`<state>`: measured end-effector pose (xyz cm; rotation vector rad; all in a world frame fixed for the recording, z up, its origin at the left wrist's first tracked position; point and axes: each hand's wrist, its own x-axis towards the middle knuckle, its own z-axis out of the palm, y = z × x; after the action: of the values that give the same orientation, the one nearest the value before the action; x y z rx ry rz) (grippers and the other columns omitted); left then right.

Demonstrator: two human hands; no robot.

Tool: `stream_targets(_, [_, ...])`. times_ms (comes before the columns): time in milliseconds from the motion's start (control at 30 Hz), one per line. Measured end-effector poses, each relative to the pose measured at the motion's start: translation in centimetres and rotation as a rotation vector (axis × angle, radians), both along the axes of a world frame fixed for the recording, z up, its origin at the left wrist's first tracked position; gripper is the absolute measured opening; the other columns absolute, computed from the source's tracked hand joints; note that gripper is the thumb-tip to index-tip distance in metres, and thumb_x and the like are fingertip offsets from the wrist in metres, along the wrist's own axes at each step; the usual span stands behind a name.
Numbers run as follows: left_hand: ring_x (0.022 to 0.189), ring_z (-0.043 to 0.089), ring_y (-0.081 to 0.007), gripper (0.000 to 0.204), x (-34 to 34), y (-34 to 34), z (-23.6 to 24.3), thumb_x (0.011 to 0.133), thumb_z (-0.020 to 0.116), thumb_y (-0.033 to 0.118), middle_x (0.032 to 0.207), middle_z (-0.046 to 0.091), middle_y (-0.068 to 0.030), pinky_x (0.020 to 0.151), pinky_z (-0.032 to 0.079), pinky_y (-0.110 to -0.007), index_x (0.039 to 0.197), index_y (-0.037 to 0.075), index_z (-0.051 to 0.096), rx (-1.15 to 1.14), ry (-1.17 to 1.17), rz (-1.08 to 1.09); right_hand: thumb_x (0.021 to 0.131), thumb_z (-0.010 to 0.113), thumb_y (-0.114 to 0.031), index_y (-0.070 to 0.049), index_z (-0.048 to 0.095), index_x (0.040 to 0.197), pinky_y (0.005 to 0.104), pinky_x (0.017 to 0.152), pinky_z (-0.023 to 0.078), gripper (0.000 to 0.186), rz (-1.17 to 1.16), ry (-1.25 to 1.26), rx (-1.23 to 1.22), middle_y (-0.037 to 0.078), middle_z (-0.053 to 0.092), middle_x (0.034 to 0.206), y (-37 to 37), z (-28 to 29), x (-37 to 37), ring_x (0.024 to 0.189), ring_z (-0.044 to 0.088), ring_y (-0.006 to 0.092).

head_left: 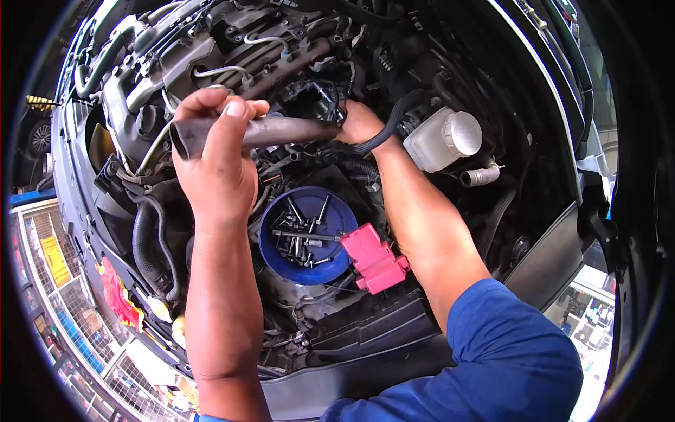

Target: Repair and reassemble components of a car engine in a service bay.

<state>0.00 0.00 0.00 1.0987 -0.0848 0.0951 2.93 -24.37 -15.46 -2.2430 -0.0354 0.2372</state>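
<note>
A long grey metal pipe (288, 132) lies across the engine bay, its hollow near end at the left. My left hand (219, 169) is closed round the pipe near that open end, thumb on top. At the pipe's far end, my right hand (361, 126) reaches deep among hoses and engine parts. Its fingers curl in and are mostly hidden, so what they grip does not show. Below the pipe sits a round blue bowl (267, 247) holding several bolts and metal tool pieces. A red plastic cover (374, 257) is next to the bowl's right side.
The engine (179, 63) with its metal lines fills the upper left. A white reservoir with a round cap (463, 133) stands right of my right forearm, beside a thick black hose (397, 119). A ribbed hose (146, 243) runs down the left. Wire-mesh shelving (70, 281) stands outside the car.
</note>
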Motion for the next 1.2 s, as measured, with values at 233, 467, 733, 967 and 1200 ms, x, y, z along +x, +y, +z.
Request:
stream_targets(233, [0.104,0.063,-0.0197,0.072,1.1,-2.4,-1.5,0.081,0.082,0.007,0.109,0.067,-0.0148,0.089,0.052,-0.035,0.138,0.0,0.04,-0.049,0.14,-0.222,0.066,0.088,-0.025,-0.004,0.072,0.102,0.0389,0.078,0.053,0.044,0.216,-0.017,0.059,0.014,0.074,0.092,-0.5,-1.7,0.8,0.085,0.07,0.0281])
stream_targets(467, [0.087,0.067,-0.0162,0.044,-0.1,-5.1,-7.1,0.083,0.08,0.006,0.101,0.07,-0.0079,0.069,0.055,-0.03,0.119,0.003,0.056,0.366,0.445,-0.289,0.073,0.084,-0.011,-0.001,0.071,0.114,0.0312,0.089,0.049,0.044,0.19,0.44,0.58,0.004,0.072,0.104,-0.2,1.2,-0.6,0.096,0.064,0.0139])
stream_targets(733, [0.089,0.072,-0.0224,0.042,1.8,-2.1,-7.6,0.083,0.075,0.0,0.112,0.071,-0.0126,0.069,0.06,-0.031,0.116,0.011,0.052,0.227,0.442,-0.381,0.082,0.072,-0.017,0.005,0.074,0.093,0.03,0.08,0.052,0.024,-0.027,0.649,0.893,0.01,0.073,0.087,0.2,-0.6,1.2,0.083,0.069,0.0183])
stream_targets(967, [0.085,0.071,-0.0215,0.04,3.5,-0.8,-7.7,0.082,0.071,-0.002,0.107,0.071,-0.0128,0.07,0.06,-0.031,0.116,0.007,0.052,0.386,0.438,-0.396,0.089,0.075,-0.022,-0.006,0.066,0.121,0.0372,0.09,0.055,0.038,0.033,0.74,1.23,0.008,0.072,0.11,1.8,-4.1,4.0,0.103,0.069,0.0226])
stream_targets(1200, [0.085,0.064,-0.0156,0.02,5.6,-1.6,-8.3,0.073,0.073,0.004,0.085,0.069,-0.0039,0.08,0.05,-0.031,0.092,0.002,0.067,0.697,0.297,-0.426,0.084,0.077,-0.019,-0.008,0.062,0.128,0.0391,0.102,0.051,0.048,0.115,0.781,1.473,0.01,0.069,0.121,3.4,-7.4,7.4,0.115,0.065,0.0239])
